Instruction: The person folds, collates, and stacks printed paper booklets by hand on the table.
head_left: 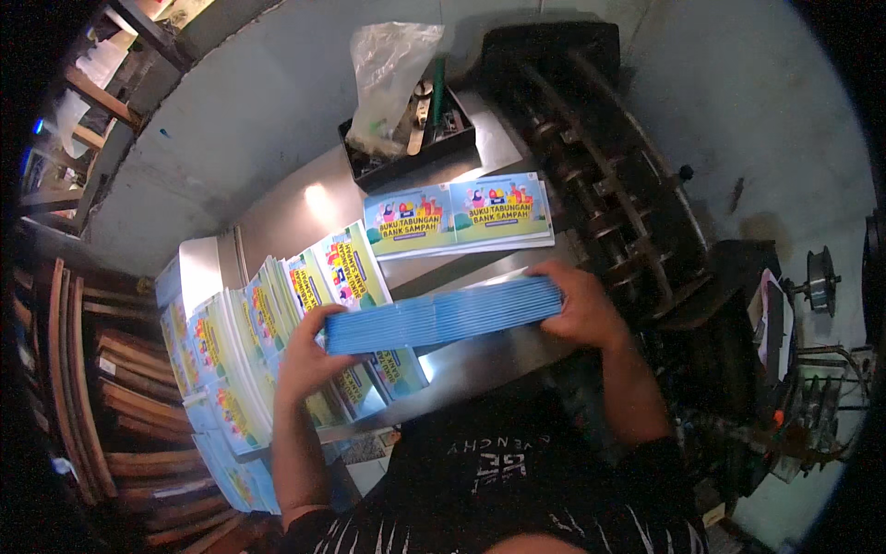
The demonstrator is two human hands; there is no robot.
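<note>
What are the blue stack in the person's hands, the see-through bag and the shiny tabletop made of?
The blue stack looks like paper or thin card: many thin, layered edges show.
The bag seems to be thin plastic, because it is cloudy, crinkled and see-through.
The tabletop looks like smooth metal, perhaps steel: it is grey and reflects a bright glare.

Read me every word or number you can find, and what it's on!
I won't copy words, but here's where they are:
Colourful sheets: big letters; smaller line below, too small to read.
Black shirt: pale letters.
Held blue stack: no readable print.
</note>
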